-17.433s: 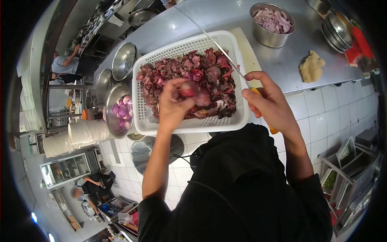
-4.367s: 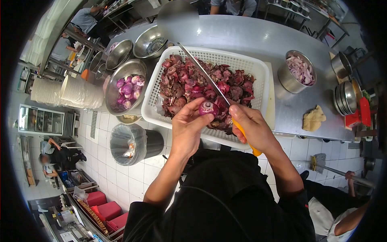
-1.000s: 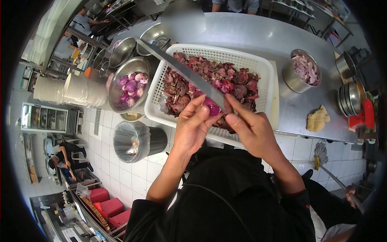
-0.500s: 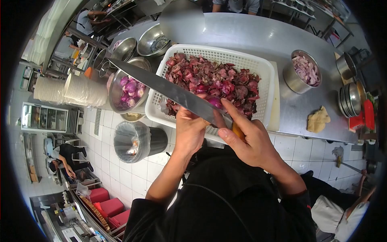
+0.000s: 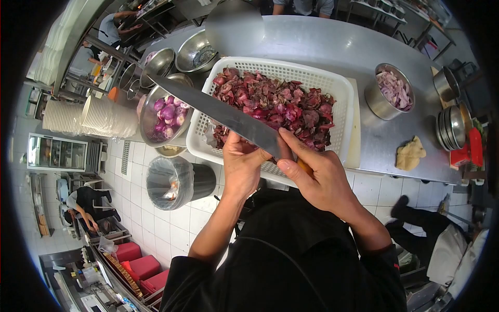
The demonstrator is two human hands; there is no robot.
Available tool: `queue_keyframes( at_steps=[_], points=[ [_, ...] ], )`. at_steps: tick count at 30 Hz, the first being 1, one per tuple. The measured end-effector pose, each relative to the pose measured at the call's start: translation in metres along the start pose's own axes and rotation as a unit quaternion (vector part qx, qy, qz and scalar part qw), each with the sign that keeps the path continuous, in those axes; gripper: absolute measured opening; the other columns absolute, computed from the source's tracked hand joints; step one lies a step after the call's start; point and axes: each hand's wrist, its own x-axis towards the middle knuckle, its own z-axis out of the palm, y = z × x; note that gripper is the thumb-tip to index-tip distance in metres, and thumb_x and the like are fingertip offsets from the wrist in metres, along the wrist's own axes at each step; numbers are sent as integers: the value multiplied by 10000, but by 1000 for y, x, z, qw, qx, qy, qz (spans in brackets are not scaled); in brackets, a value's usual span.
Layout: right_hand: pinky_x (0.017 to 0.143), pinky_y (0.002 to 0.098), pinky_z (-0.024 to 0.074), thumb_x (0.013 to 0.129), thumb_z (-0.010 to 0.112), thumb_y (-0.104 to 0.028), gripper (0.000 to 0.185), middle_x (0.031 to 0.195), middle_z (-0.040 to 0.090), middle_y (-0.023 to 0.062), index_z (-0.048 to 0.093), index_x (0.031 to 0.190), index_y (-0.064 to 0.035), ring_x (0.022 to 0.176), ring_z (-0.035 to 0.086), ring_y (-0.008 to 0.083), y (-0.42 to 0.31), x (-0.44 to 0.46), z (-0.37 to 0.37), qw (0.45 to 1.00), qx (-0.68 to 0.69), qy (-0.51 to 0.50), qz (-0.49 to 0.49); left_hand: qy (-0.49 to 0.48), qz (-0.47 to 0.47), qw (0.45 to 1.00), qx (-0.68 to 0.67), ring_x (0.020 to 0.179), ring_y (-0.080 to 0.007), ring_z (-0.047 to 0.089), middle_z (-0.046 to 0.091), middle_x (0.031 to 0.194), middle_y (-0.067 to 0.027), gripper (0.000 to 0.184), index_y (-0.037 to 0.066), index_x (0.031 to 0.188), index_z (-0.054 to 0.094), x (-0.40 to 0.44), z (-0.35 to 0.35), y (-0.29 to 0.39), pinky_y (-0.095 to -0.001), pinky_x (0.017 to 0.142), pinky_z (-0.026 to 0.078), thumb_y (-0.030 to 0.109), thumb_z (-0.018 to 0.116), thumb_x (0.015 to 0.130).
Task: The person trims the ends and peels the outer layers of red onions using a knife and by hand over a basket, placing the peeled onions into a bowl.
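Note:
My right hand (image 5: 319, 174) is closed on the knife (image 5: 218, 112), its orange handle partly showing under the fingers. The broad blade slants up and left over the white basket (image 5: 340, 88) and reaches the bowl of peeled onions. My left hand (image 5: 243, 166) is closed below the blade, near the basket's front edge; the blade hides its fingertips and whatever they hold. Red onions and loose dry skins (image 5: 280, 96) fill the basket. Peeled purple onions (image 5: 169, 114) lie in a steel bowl (image 5: 148, 127) left of the basket.
A pot (image 5: 379, 104) of sliced onion, a tan cloth (image 5: 410, 154) and stacked bowls (image 5: 450, 127) stand on the right. More steel bowls (image 5: 197, 52) are behind. A lined bin (image 5: 169, 182) is on the floor at left. Another person (image 5: 442, 234) is at lower right.
The blade has swung from beside the purple onion to across my left hand, and the onion has dropped from view. The person at lower right has moved further into view.

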Motion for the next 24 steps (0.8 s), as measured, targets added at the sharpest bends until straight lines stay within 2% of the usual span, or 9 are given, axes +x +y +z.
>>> queue_keyframes(
  at_steps=[5, 7, 9, 11, 12, 15, 24],
  points=[
    [693, 316, 518, 948, 652, -281, 497, 783, 682, 173, 569, 1341, 11, 708, 679, 172, 13, 2, -3, 995, 74, -23, 61, -18, -15, 999, -39, 1001, -190, 668, 652, 1168, -111, 429, 34, 1173, 585, -1, -8, -4, -331, 865, 571, -158, 687, 803],
    [646, 289, 492, 973, 619, -299, 481, 736, 665, 94, 570, 1358, -15, 666, 615, 114, 10, 6, -10, 980, 152, -37, 126, -14, -34, 998, -56, 1039, -201, 657, 638, 1210, -126, 450, 31, 1216, 579, -1, -9, -4, -354, 906, 561, -161, 662, 817],
    [599, 260, 455, 993, 590, -316, 470, 693, 625, 25, 569, 1373, -41, 624, 551, 73, 10, 9, -18, 964, 192, -51, 177, -16, -56, 995, -77, 1088, -216, 645, 627, 1238, -137, 469, 29, 1260, 568, -1, -8, -2, -382, 958, 545, -156, 638, 835],
    [555, 231, 405, 1009, 564, -331, 461, 656, 562, -35, 568, 1387, -67, 583, 486, 48, 12, 12, -23, 954, 197, -68, 214, -20, -82, 992, -93, 1164, -269, 617, 615, 1268, -168, 461, 8, 1311, 528, -2, -5, 2, -421, 1042, 498, -71, 637, 870],
    [513, 213, 342, 1016, 549, -360, 465, 607, 460, -56, 570, 1391, -87, 546, 423, 23, 12, 13, -22, 954, 203, -58, 214, -22, -95, 990, -100, 1202, -296, 603, 609, 1282, -183, 467, -2, 1336, 508, -3, -5, 4, -440, 1084, 474, -29, 637, 888],
    [495, 224, 343, 1019, 544, -372, 470, 588, 437, -56, 566, 1395, -91, 524, 413, 31, 17, 13, -22, 946, 224, -51, 230, -16, -162, 974, -155, 1164, -267, 622, 625, 1245, -146, 373, 3, 1296, 542, 0, -7, 8, -458, 1072, 481, -19, 584, 926],
    [463, 221, 316, 1026, 542, -348, 461, 562, 402, -67, 549, 1411, -95, 490, 392, 30, 14, 10, -24, 941, 261, -36, 214, -26, -192, 969, -153, 1141, -282, 628, 625, 1226, -156, 396, -21, 1317, 502, 3, -9, 2, -467, 1079, 471, 48, 582, 936]
  ],
)
